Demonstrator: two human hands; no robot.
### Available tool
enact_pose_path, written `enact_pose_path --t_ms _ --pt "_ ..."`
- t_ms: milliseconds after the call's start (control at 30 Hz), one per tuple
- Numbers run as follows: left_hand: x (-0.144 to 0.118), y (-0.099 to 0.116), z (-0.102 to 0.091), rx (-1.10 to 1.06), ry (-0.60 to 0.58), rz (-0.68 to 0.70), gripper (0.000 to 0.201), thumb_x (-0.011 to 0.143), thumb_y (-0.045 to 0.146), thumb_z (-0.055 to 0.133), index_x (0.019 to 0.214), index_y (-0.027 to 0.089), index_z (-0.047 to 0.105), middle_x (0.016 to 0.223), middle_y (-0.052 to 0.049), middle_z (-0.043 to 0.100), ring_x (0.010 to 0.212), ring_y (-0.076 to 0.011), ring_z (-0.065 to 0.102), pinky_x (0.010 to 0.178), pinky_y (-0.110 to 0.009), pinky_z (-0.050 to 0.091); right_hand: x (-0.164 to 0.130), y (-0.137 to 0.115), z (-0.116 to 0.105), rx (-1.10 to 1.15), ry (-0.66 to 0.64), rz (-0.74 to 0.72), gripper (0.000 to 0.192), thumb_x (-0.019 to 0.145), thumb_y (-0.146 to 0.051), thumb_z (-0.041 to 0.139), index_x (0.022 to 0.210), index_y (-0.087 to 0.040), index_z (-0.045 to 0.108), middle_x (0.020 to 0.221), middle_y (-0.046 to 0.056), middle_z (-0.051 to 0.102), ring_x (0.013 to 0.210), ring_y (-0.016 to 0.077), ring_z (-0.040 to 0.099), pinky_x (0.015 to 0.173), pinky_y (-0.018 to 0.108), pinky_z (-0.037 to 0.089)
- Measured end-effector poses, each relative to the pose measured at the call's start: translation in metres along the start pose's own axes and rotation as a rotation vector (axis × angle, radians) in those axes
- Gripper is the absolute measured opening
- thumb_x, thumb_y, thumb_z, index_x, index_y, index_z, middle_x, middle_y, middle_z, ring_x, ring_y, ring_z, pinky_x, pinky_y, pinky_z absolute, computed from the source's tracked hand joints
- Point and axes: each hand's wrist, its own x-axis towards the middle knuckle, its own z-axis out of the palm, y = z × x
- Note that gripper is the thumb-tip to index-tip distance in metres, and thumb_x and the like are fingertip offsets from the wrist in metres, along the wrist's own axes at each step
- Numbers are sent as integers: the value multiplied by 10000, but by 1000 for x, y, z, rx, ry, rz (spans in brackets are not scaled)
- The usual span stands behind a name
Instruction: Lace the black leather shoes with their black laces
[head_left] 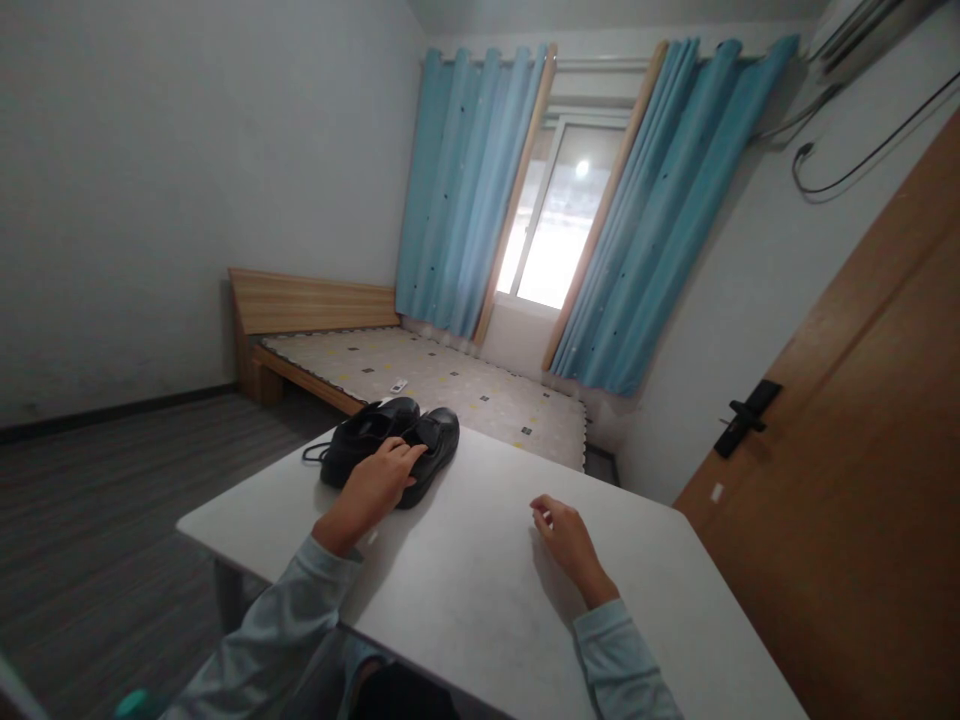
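Note:
Two black lace-up shoes stand side by side at the far left part of the white table (pixel 480 590). My left hand (pixel 381 478) is closed on the near side of the right-hand shoe (pixel 444 432), with its fingers at the shoe's opening. The other shoe (pixel 341 452) sits just left of it, a loop of lace hanging out to the left. Partly covered by my hand and wrist, both shoes rest on the tabletop. Over the middle right of the table is my right hand (pixel 564 540), its fingers loosely curled in, with nothing visible in them. It is apart from the shoes.
Beyond the table is a wooden bed (pixel 315 300) with a patterned mattress (pixel 480 385), on which a small white object (pixel 398 386) lies. Blue curtains (pixel 469 190) hang beside the window. A brown door (pixel 847 470) with a black handle (pixel 748 418) is close on the right.

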Motion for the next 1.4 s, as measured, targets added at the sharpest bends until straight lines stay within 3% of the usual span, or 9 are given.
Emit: enact_pose_path --t_ms 233,400,500,633,733,833,967,1133,1400 --pt "5 14 -11 60 -85 -21 394 803 288 594 1182 194 543 1099 -127 605 1121 -259 468 837 -340 453 0 0 1 -41 -47 1 230 840 -209 438 930 -188 649 873 54 702 770 160 635 727 224 426" --pt "9 32 -16 98 -60 -55 296 805 300 596 1085 203 589 1048 -115 633 1081 -308 494 969 -604 260 -1 -1 -1 -53 -49 -10 226 842 -211 440 928 -186 647 897 56 702 779 161 636 726 223 423" --pt "14 45 -18 69 -41 5 259 807 293 596 1047 194 595 1022 -108 632 1046 -305 519 973 -658 186 -1 -3 -2 -68 -57 -7 233 846 -206 431 930 -184 648 904 60 704 782 166 637 723 231 421" --pt "22 67 -10 -55 -31 226 243 825 266 575 1056 190 581 1018 -97 628 1013 -268 555 959 -550 319 -1 -5 -3 -83 -76 2 241 844 -198 427 937 -187 649 928 62 702 799 166 636 723 231 417" --pt "29 86 8 -205 -119 431 243 834 275 564 1061 192 591 998 -83 643 918 -221 606 833 -357 458 -1 -7 -4 -78 -71 -12 243 844 -196 421 927 -185 649 910 62 702 786 163 635 709 227 415" --pt "32 100 31 -293 -197 545 199 846 261 541 1022 218 625 971 -60 659 876 -188 628 790 -284 474 -1 -7 -4 -69 -73 -24 243 847 -193 417 918 -182 649 891 60 701 771 159 634 714 224 416" --pt "27 108 48 -243 -270 563 177 832 193 523 944 221 658 881 -54 676 806 -188 642 722 -275 489 -1 -5 -4 -71 -75 -33 237 843 -191 427 922 -177 651 896 65 699 774 160 635 720 225 420" --pt "19 107 49 -234 -308 568 185 812 161 515 902 218 666 866 -50 679 800 -189 641 692 -260 485 -1 -4 -4 -70 -107 -30 234 836 -180 446 938 -183 657 895 57 698 784 161 631 726 223 424" --pt "23 98 46 -147 -193 471 148 850 187 503 890 192 646 867 -72 650 835 -197 603 717 -290 439 -2 -3 -3 -70 -110 -59 244 837 -177 435 941 -178 655 902 64 691 792 162 621 739 227 423"
